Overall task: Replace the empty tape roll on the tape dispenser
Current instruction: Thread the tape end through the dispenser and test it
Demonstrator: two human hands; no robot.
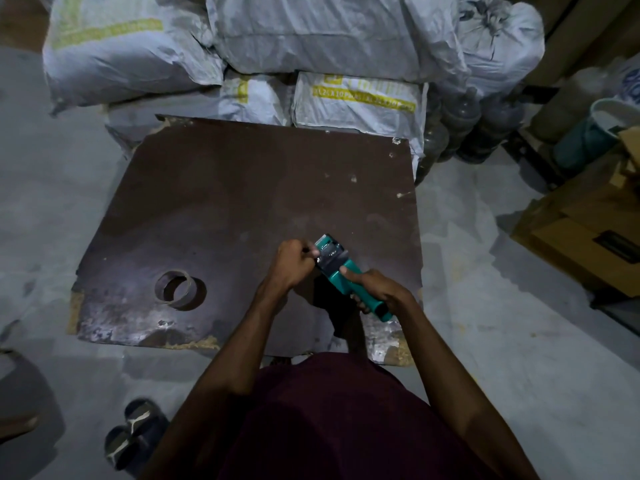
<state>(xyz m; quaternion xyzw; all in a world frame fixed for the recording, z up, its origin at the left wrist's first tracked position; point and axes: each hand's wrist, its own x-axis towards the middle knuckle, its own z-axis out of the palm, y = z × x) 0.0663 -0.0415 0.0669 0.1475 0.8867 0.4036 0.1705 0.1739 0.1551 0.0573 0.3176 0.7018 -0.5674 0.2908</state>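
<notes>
core point(177, 288) off, lying on surface point(242, 188) well left of dispenser point(341, 268). right hand point(375, 289) clamped on its handle, left hand point(294, 259) pinched at its head. new roll not visible; loading probably still left.

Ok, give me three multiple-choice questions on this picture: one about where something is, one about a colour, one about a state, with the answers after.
1. Where does the empty cardboard roll lie?
A. on the brown board, on the person's left
B. on the floor by the sandals
C. on the sacks

2. What colour is the tape dispenser?
A. red
B. teal green
C. yellow

3. How is the dispenser held?
A. lying untouched on the board
B. the right hand grips its handle while the left hand works at its head
C. in the left hand alone

Answers: 1 A, the roll rests on the board; 2 B, its body and handle are teal; 3 B, both hands are on it.
</notes>
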